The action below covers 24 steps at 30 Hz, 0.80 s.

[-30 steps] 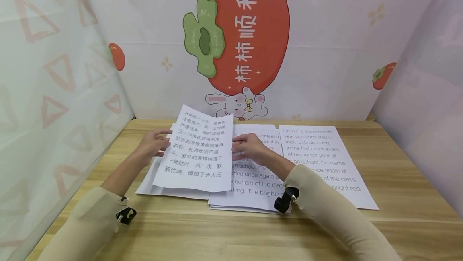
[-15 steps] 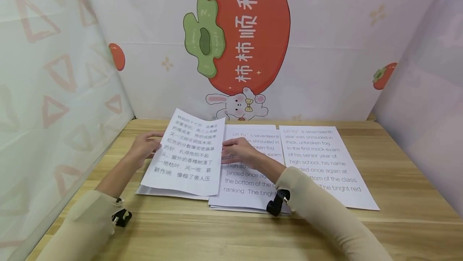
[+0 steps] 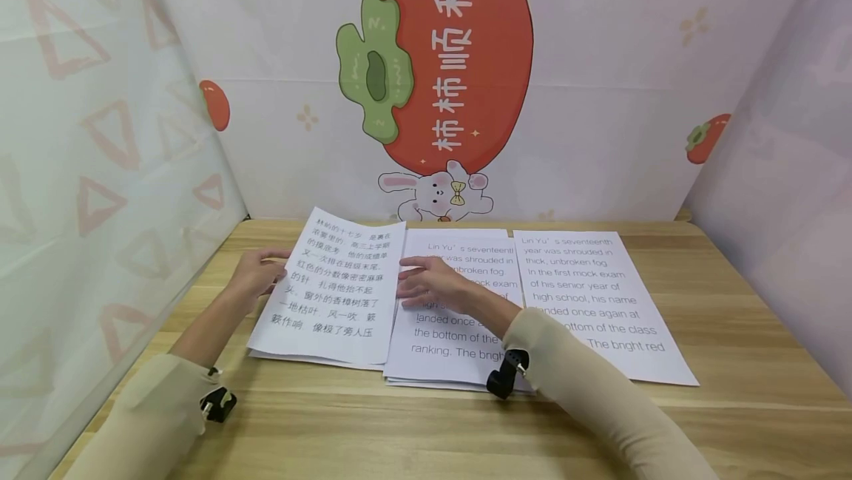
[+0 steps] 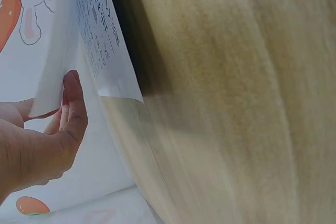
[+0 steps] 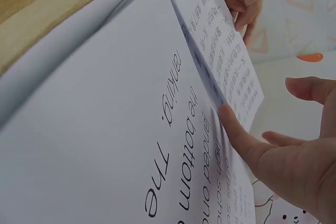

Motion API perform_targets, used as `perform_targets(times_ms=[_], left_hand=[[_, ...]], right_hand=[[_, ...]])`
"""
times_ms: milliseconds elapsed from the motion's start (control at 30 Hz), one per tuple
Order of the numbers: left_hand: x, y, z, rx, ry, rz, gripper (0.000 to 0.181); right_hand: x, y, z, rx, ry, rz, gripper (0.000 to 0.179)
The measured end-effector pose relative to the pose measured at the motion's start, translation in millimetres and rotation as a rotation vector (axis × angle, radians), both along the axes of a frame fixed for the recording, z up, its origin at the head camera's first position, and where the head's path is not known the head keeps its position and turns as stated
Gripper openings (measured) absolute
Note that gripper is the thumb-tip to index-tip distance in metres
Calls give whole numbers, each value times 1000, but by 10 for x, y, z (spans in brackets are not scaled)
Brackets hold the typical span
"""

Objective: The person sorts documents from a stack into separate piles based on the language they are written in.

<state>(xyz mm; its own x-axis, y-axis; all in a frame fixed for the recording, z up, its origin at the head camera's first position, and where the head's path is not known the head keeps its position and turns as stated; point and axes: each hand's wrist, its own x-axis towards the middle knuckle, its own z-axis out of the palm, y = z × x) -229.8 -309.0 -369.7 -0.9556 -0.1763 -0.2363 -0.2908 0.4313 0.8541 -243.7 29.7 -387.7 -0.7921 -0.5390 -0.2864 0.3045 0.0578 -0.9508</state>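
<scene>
A white sheet of paper with printed Chinese text (image 3: 326,288) lies over the left pile, its left side raised. My left hand (image 3: 256,276) pinches its left edge, thumb on one face and fingers on the other in the left wrist view. Beneath it shows a lower printed sheet (image 4: 118,77). My right hand (image 3: 439,284) is at the sheet's right edge with fingers extended. The right wrist view shows one fingertip (image 5: 226,111) right at that edge and the thumb (image 5: 304,86) apart from it. Under the right hand lies the middle stack of English pages (image 3: 459,373).
To the right lies another English page (image 3: 592,280). All the papers rest on a wooden table (image 3: 333,421). A printed cloth backdrop (image 3: 586,95) stands behind, with cloth walls at both sides. Each sleeve carries a black wrist device (image 3: 220,404).
The Chinese sheet has moved left and down onto the left pile, both hands moving along with it. More of the middle stack's text now shows.
</scene>
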Motion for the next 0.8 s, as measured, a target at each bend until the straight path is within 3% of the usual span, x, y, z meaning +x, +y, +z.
perform_targets(times_ms=[200, 333, 500, 633, 800], left_hand=[[9, 11, 3, -22, -74, 22, 51], [-6, 25, 3, -14, -94, 68, 52], [-2, 20, 6, -6, -120, 78, 51], [16, -1, 12, 3, -106, 80, 48], [37, 30, 29, -54, -74, 62, 51]], right_hand=[[13, 5, 21, 15, 10, 30, 70], [14, 23, 35, 7, 3, 30, 69], [15, 43, 53, 5, -16, 23, 69], [17, 51, 57, 8, -5, 24, 67], [23, 69, 70, 16, 19, 23, 65]])
